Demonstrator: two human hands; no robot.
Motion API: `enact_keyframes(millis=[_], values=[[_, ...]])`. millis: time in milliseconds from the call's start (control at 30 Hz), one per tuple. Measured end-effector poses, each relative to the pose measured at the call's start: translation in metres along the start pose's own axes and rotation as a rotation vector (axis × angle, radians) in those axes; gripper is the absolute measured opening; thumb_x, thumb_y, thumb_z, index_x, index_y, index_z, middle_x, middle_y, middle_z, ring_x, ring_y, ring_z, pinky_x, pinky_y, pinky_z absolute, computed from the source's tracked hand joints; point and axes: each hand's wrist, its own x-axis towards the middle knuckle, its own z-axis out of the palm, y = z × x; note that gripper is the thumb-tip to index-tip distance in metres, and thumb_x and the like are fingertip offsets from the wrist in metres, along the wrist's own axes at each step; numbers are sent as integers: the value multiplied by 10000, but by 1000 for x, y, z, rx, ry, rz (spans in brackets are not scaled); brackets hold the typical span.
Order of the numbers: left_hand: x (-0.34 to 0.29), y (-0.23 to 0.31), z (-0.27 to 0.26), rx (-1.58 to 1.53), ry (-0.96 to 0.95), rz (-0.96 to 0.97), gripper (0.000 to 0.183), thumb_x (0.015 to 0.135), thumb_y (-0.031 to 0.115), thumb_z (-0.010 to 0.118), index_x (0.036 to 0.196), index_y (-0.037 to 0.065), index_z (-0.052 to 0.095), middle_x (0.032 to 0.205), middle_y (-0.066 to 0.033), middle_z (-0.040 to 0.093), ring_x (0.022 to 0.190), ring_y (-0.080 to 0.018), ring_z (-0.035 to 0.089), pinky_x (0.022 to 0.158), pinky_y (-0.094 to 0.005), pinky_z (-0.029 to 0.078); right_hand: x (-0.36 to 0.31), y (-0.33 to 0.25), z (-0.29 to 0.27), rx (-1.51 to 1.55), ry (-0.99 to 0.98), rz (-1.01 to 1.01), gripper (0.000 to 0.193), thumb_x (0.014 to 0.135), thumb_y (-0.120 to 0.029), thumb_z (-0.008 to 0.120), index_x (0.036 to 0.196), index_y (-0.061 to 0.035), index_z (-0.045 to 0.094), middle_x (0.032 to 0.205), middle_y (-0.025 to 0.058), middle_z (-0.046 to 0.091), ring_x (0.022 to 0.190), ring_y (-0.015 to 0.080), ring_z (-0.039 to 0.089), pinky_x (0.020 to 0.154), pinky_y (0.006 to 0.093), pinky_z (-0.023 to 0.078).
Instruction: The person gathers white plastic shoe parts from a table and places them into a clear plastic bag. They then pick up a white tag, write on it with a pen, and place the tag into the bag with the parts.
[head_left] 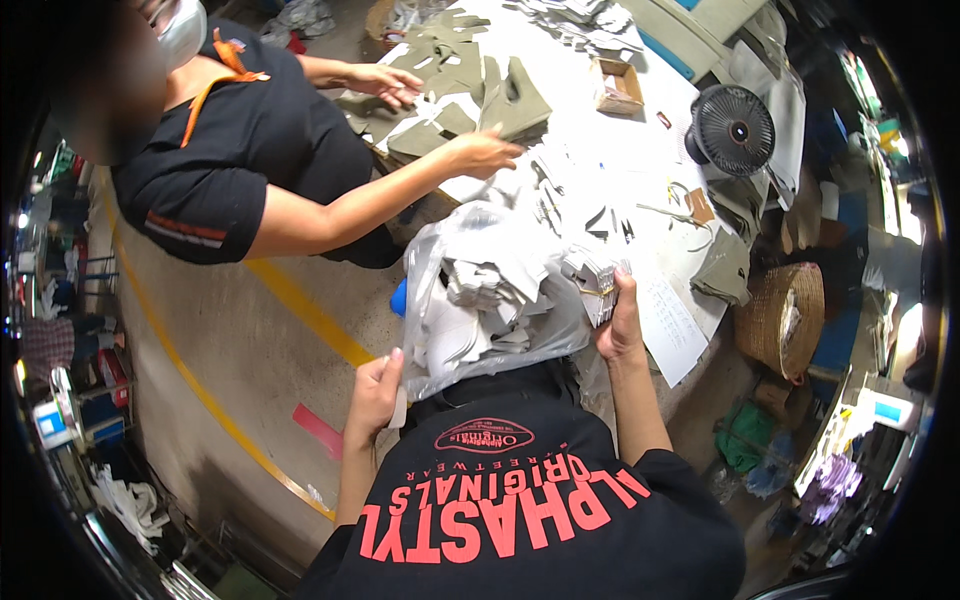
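Note:
A clear plastic bag (pixel 425 290) lies against the table's near edge, full of cut white pieces (pixel 490 285). To its right, my right hand (pixel 622 318) is closed around a banded bundle of white pieces (pixel 593 283), thumb upward. Beside the bag's lower left edge, my left hand (pixel 373 398) is closed, with a small pale strip (pixel 399 408) showing below its fingers. Whether those fingers also touch the bag, I cannot tell. Across the table corner, a co-worker's hands (pixel 482 153) reach over olive-green cut fabric pieces (pixel 510 103).
On the white table (pixel 640 190) are a black fan (pixel 735 130), a small wooden box (pixel 617 87), a handwritten sheet (pixel 672 330) and more olive pieces (pixel 724 268). A wicker basket (pixel 780 318) stands right. Yellow lines (pixel 310 310) cross the floor at left.

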Motion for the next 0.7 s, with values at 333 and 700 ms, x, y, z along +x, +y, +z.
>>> enact_keyframes(millis=[333, 700], values=[[56, 130, 29, 1002, 55, 379, 274, 1027, 309, 602, 1024, 64, 726, 991, -172, 724, 866, -374, 705, 740, -430, 536, -18, 13, -48, -105, 154, -174, 576, 987, -254, 665, 1443, 49, 485, 1289, 117, 630, 1155, 196, 618, 1027, 340, 491], [234, 52, 215, 818, -115, 631, 205, 933, 219, 723, 1128, 153, 730, 1075, -41, 741, 1000, -278, 722, 839, -409, 558, 24, -35, -14, -1148, 355, -644, 548, 883, -353, 802, 1281, -32, 606, 909, 167, 756, 794, 293, 758, 715, 390, 580]])
